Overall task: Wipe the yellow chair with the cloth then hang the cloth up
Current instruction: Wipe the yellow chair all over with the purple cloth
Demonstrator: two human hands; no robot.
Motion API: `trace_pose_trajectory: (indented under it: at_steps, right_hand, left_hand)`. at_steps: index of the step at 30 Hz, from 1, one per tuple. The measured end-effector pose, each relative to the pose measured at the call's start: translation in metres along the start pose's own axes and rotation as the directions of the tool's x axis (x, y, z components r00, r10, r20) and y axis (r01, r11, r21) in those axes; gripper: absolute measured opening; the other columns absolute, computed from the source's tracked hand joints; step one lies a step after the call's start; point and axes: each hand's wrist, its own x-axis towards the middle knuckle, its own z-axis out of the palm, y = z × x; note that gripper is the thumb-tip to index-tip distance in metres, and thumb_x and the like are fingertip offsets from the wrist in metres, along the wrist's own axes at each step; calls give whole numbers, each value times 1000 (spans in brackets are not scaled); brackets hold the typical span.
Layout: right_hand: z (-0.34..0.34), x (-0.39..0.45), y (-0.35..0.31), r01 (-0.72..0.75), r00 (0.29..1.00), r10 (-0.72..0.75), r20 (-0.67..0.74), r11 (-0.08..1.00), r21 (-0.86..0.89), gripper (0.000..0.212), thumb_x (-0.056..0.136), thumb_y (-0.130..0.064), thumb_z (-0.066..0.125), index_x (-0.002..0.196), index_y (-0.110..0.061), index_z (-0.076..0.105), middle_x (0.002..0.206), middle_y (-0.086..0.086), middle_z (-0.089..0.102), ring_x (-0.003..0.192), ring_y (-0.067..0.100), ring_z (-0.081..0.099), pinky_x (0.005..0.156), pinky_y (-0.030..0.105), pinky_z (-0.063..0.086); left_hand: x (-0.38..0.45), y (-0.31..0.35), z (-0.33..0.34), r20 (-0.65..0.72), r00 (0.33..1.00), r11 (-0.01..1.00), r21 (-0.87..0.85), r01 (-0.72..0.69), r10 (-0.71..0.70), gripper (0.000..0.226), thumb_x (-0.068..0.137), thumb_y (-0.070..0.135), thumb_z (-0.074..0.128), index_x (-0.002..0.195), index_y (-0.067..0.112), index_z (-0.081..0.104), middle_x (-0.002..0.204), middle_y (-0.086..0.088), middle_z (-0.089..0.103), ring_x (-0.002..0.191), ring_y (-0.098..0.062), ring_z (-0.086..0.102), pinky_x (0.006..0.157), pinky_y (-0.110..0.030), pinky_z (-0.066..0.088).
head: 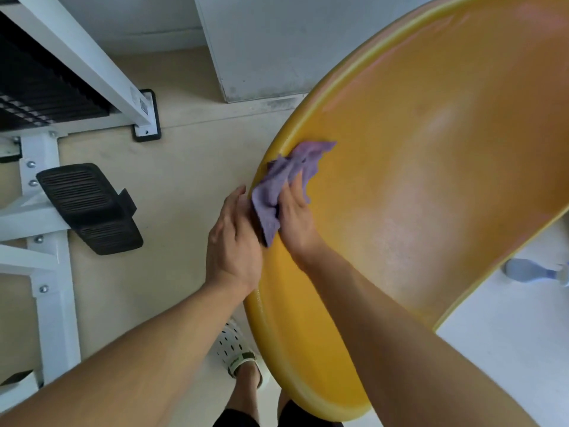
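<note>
1. At the bottom of the view, a foot in a white perforated sandal (235, 349) stands on the pale beige floor (184, 167), just beside the lower rim of the chair.
2. The large yellow moulded plastic chair (431, 180) fills the right side of the view. Its surface is smooth and glossy, with pale reflections in the middle, and it has a rounded raised rim.
3. The crumpled purple cloth (286, 183) has a rough woven texture. It lies over the left rim of the chair, with one part on the inside surface and one part hanging over the outside edge.
4. The right hand (297, 217) presses the cloth against the inside of the chair; its fingers are together and curl into the cloth, so they grip it.
5. The left hand (234, 238) rests against the outside of the chair rim. Its fingers are straight and close together, and they touch the hanging part of the cloth at the edge.
6. On the left there is a white metal frame (49, 211) with bolts and a black ribbed pedal (89, 208).
7. Farther away, a grey-white wall panel (261, 47) meets the floor; its bottom edge is dirty.
8. At the right edge, a blurred pale blue object (532, 271) lies on a white surface (508, 349).
</note>
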Motion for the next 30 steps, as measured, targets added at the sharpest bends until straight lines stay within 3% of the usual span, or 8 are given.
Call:
trace_pose_trajectory:
  at_steps: [2,7,10,14,16,21,25,30]
  right_hand:
    - [11,4,30,-101,994,99,34,993,59,58,109,-28,30,158,-3,14,166,11,16,152,22,19,124,25,16]
    - [32,-130,98,-408,827,358,433,912,26,59,89,-28,29,148,-19,27,134,1,48,135,19,41,120,52,27]
    - [17,-177,60,-534,746,348,568,822,198,44,101,-1,33,141,-19,37,124,-21,55,108,-20,44,105,11,34]
    - [-5,-184,-17,-469,820,210,532,780,414,45,109,-26,23,130,2,52,125,-1,64,112,-5,49,103,-2,24]
    - [-8,-163,-44,-375,888,201,415,838,397,34,105,-23,34,133,-12,50,114,-25,62,102,-22,51,94,0,33]
    - [-14,-85,-79,-265,955,170,241,857,442,52,109,-29,37,157,-16,22,155,-3,40,142,7,38,117,30,33]
    - [-10,-38,-80,-236,969,217,123,954,182,66,108,-29,38,161,-20,-1,168,-8,-14,152,-1,-6,110,10,16]
    - [11,-14,-104,-331,941,324,-102,942,-57,67,104,-15,40,160,-14,4,169,6,-10,151,27,23,87,36,50]
  left_hand:
    - [-1,3,0,17,999,999,8,52,-52,46,106,44,23,144,31,46,142,4,55,126,-17,52,99,-23,36]
    - [-5,2,-4,9,998,996,61,68,-69,64,93,67,9,144,41,39,140,4,56,122,-22,55,101,-47,47]
    - [-3,1,-3,0,998,995,81,61,-62,66,92,67,9,141,39,44,138,4,57,122,-22,55,102,-48,46]
    - [0,6,-4,89,993,996,-34,83,-80,55,102,52,18,140,31,50,140,1,57,127,-21,52,110,-42,38]
    - [4,11,-3,161,975,971,-159,176,-150,49,105,47,26,146,28,47,147,4,51,133,-15,48,115,-34,34]
    - [26,-24,-20,509,761,657,-418,627,-402,73,90,49,59,151,15,38,126,-6,62,90,-9,68,63,-17,54]
    - [-10,-97,-59,344,751,775,-95,624,-563,68,100,53,42,158,31,14,159,4,32,143,-20,34,112,-31,29]
    - [-72,-134,-85,248,762,770,-84,633,-599,62,101,43,46,156,28,22,158,1,37,143,-20,36,108,-30,26]
